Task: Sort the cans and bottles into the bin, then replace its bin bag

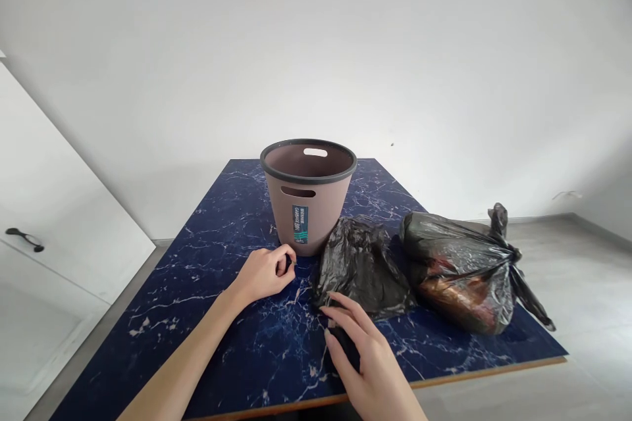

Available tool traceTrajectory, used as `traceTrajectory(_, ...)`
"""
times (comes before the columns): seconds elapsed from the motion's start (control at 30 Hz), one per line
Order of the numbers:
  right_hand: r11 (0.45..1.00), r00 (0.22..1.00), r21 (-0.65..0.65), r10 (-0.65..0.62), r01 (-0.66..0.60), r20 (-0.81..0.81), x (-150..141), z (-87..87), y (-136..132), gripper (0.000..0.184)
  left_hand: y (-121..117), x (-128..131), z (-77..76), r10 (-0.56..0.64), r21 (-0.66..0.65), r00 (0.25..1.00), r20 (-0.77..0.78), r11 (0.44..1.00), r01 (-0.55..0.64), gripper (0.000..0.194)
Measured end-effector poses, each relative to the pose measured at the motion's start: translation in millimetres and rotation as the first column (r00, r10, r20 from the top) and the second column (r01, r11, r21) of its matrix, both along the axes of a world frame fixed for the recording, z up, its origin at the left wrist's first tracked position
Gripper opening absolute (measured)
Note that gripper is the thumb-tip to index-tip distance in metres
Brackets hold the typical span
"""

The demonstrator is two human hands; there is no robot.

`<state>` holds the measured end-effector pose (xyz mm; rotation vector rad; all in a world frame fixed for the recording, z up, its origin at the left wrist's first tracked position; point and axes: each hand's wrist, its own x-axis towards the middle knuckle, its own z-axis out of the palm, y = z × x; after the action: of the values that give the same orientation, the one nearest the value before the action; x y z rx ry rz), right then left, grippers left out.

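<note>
My left hand (269,271) is closed beside the foot of a brownish-pink garbage bin (330,204). A bit of something small and black shows between its curled fingers, too hidden to name. Nearer the front edge, my right hand (359,348) has its thumb and fingers curved round a black thing (348,345) with a paler end, its kind unclear. The fingertips lie by the near edge of a crumpled black plastic bag (363,263), which rests flattened against the bin's right side. The bin stands upright, with a dark rim, handle slots and a blue label.
A knotted, filled black plastic bag (459,270) lies at the right edge of the blue marble-patterned table (207,250). Behind is a white wall (316,46). On the left stands a white cabinet (54,197) with a black handle (24,239).
</note>
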<state>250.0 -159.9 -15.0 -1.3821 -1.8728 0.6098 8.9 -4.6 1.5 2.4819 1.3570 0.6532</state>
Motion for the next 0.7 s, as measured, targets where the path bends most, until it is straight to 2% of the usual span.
traceTrajectory(0.1,0.993,0.996,0.109,-0.029,0.037,-0.079,6.2,30.2,6.0,0.027,-0.2,-0.5,-0.7,-0.015,0.017,1.0,-0.017,1.0,0.015,0.011)
traceTrajectory(0.2,0.954,0.989,0.262,-0.133,0.144,-0.061,25.2,46.3,38.5,0.024,0.7,-2.0,-1.7,-0.027,0.028,0.999,-0.029,0.999,0.028,0.013)
traceTrajectory(0.3,0.928,0.957,0.282,-0.277,0.243,0.085,46.2,45.2,85.4,0.036,0.9,-2.7,-2.8,-0.038,0.032,0.999,-0.039,0.999,0.039,0.015)
traceTrajectory(0.4,0.935,0.947,0.269,-0.279,0.23,0.16,59.6,35.2,124.8,0.058,0.6,-2.9,-3.5,-0.042,0.033,0.998,-0.049,0.998,0.044,0.016)
traceTrajectory(0.47,0.939,0.947,0.27,-0.265,0.211,0.181,62.7,28.8,136.6,0.056,0.1,-3.0,-3.5,-0.038,0.038,0.998,-0.052,0.998,0.04,0.017)
traceTrajectory(0.53,0.936,0.946,0.289,-0.264,0.204,0.189,62.3,25.1,134.0,0.037,-0.5,-3.1,-3.4,-0.034,0.043,0.998,-0.053,0.998,0.037,0.017)
traceTrajectory(0.6,0.928,0.947,0.315,-0.265,0.198,0.184,60.9,24.0,119.2,0.015,-1.1,-3.2,-3.5,-0.039,0.045,0.998,-0.054,0.998,0.041,0.017)
traceTrajectory(0.7,0.921,0.952,0.351,-0.246,0.171,0.181,60.6,24.6,85.4,0.007,-1.9,-2.9,-4.7,-0.051,0.047,0.997,-0.049,0.997,0.054,0.018)
